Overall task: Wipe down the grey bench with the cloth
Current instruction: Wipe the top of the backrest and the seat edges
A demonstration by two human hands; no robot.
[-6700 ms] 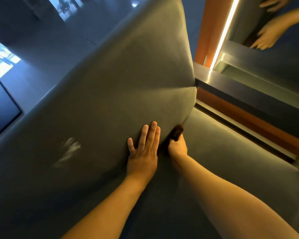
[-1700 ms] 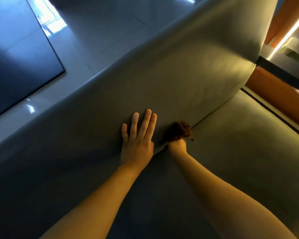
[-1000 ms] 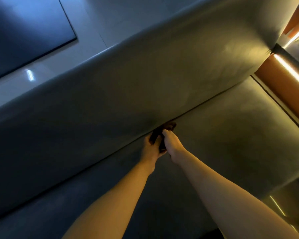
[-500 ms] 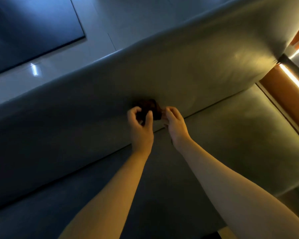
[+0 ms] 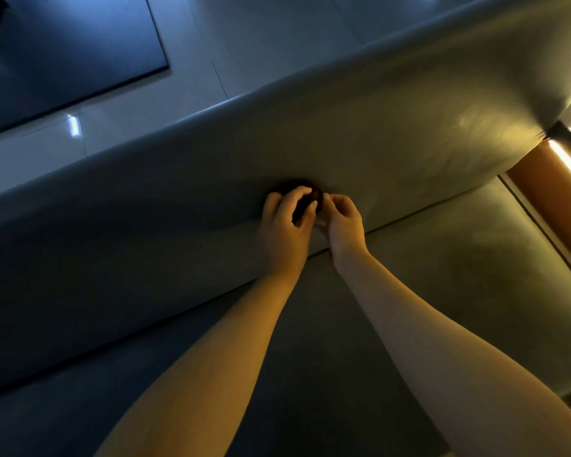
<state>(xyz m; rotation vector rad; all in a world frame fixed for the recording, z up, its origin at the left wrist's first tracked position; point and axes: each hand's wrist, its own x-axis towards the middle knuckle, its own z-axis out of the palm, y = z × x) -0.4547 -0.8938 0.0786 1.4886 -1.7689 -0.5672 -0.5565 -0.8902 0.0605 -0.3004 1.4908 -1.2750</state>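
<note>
Head view: hands around dark cloth

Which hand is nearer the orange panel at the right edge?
Right. The right hand pinches the cloth from the side facing the panel; the left hand grips the cloth from the far side.

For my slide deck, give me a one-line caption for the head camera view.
Left hand and right hand hold a small dark cloth at the backrest of the grey bench.
</note>
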